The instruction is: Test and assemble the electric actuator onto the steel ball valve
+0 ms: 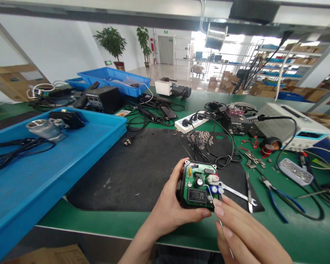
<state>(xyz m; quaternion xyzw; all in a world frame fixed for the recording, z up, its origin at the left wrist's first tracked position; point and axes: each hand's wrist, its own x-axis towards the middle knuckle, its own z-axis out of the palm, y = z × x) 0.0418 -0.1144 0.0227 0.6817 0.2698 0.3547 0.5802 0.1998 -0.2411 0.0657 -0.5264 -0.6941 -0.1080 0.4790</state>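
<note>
My left hand (172, 205) is closed around a small black housing with a green circuit board (198, 185) on top, held above the near edge of the black mat (143, 172). The board carries a black block, blue capacitors and a grey part. My right hand (240, 233) sits just right of the board, fingers pinched on a thin wire (212, 198) that runs up onto the board. A wrench (238, 194) lies on the mat right behind my right hand.
A big blue tray (71, 154) with cables and a metal part fills the left. Blue-handled pliers (277, 196), tweezers (249, 189), a pile of small washers (202, 138), a power strip (191, 121), a soldering station (238, 126) and a white power supply (297, 128) crowd the green table.
</note>
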